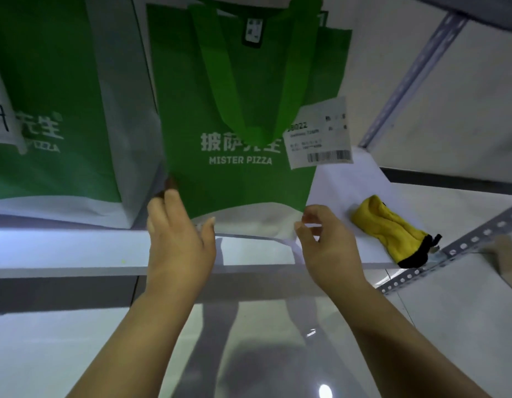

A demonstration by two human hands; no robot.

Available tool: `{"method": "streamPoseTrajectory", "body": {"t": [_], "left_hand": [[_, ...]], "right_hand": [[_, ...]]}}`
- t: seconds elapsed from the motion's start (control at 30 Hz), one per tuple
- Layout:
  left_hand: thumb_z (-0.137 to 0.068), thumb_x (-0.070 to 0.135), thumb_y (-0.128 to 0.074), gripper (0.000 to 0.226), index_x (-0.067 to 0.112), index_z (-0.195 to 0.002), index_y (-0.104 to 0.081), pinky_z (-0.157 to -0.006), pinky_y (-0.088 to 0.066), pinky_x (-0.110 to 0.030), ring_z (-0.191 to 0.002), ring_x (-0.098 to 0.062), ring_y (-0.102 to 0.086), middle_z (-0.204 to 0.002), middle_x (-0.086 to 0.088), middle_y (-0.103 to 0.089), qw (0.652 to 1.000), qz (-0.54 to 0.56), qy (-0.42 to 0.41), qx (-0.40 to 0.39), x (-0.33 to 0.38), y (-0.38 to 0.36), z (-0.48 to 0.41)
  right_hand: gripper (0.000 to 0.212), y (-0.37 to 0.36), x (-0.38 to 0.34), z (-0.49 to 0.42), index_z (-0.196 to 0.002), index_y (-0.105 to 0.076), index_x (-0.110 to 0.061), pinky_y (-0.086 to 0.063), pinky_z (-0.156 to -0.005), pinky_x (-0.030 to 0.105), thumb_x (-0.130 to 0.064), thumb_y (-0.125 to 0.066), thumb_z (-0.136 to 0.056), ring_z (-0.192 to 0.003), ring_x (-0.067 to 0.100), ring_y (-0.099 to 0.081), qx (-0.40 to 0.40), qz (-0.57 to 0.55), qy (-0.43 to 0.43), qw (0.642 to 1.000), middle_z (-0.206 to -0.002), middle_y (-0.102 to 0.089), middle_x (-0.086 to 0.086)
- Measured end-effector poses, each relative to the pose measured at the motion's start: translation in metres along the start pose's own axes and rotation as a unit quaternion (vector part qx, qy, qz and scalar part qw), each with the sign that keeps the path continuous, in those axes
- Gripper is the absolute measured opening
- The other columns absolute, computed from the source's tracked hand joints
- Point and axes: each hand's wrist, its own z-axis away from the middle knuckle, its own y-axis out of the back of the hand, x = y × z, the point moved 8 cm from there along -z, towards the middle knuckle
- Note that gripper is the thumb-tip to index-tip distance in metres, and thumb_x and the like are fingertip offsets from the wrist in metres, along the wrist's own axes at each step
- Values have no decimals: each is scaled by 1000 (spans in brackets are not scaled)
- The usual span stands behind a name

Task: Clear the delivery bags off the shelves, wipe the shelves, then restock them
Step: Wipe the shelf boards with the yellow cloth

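So on my feed the green pizza bag (243, 185) stands upright on the white shelf (62, 248), right next to a second green bag (47, 110). My left hand (177, 242) is flat, fingers straight, against its lower left corner. My right hand (326, 248) is loosely curled at the lower right corner; I can't tell if it's actually pinching fabric. A yellow cloth (392, 231) lies on the shelf to the right, and a receipt (318, 133) hangs off the bag.

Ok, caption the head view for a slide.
Left hand and right hand at the green bag's base corners on the shelf; yellow cloth beside.
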Motion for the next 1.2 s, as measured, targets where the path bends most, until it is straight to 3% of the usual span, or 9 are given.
{"method": "streamPoseTrajectory", "body": {"t": [0.13, 0.23, 0.3, 0.4, 0.57, 0.7, 0.8, 0.97, 1.2], "left_hand": [[-88, 18, -60, 70, 11, -144, -19, -94, -39, -39, -118, -34, -41, -130, -14, -34, 999, 32, -35, -12, 14, -21, -4], [-90, 21, -57, 71, 19, -147, -14, -89, -36, -27, -118, -26, -43, -136, -7, -33, 995, 58, -61, -47, 25, -41, 2], [-90, 22, -55, 71, 22, -147, -12, -88, -36, -26, -118, -24, -44, -138, -6, -33, 993, 48, -88, -69, 28, -51, 4], [-90, 20, -55, 71, 28, -146, -13, -87, -41, -31, -114, -26, -49, -134, -7, -42, 988, 28, -123, -85, 33, -57, -2], [-89, 16, -57, 80, 34, -146, -5, -85, -35, -23, -114, -25, -51, -142, -3, -38, 988, 12, -133, -80, 47, -71, -8], [-90, 18, -56, 76, 29, -147, -8, -99, -37, -29, -121, -24, -47, -147, -2, -34, 986, -5, -133, -98, 53, -88, -7], [-89, 19, -57, 71, 28, -146, -16, -100, -37, -30, -123, -23, -45, -145, -1, -36, 989, -12, -124, -83, 53, -88, -6], [-87, 25, -60, 58, 26, -138, -34, -87, -42, -27, -111, -20, -52, -131, -3, -43, 989, -47, -136, -31, 53, -68, 0], [-85, 25, -62, 33, 15, -116, -59, -68, -43, -25, -80, -8, -50, -99, 1, -57, 973, -92, -210, 34, 62, 7, 3]], "right_hand": [[14, -1, 18, -8, -100, -52, -32, -38, -64, 10, -22, -57, -90, -77, -1, -54, 16, -27, -11, 999, -85, -56, -22], [21, 5, 37, -20, -109, -56, -26, -37, -63, 12, -20, -57, -89, -80, -3, -55, 31, -84, -54, 995, -89, -58, -18], [32, 9, 44, -30, -121, -53, -21, -41, -67, 16, -17, -57, -89, -85, 1, -57, 34, -106, -68, 991, -97, -59, -14], [48, 11, 50, -41, -134, -42, -19, -46, -86, 29, -12, -58, -89, -104, 14, -58, 20, -140, -62, 988, -114, -59, -6], [50, 10, 56, -61, -133, -42, -22, -46, -96, 37, -14, -60, -87, -113, 21, -55, -9, -104, -6, 995, -123, -59, 0], [59, 13, 70, -74, -139, -34, -25, -44, -96, 35, -21, -61, -87, -116, 23, -52, -30, -70, 1, 997, -130, -55, 3], [62, 23, 80, -76, -141, -34, -20, -40, -97, 31, -26, -62, -87, -124, 24, -44, -3, -31, -7, 1000, -138, -47, 6], [37, 51, 44, -66, -121, -54, -14, -47, -85, 37, -21, -63, -86, -106, 26, -54, 131, -13, 79, 988, -121, -54, 8], [15, 14, -64, -30, -99, -60, -17, -48, -68, 37, -17, -59, -84, -84, 25, -56, 84, -54, 223, 970, -100, -61, 5]]}}
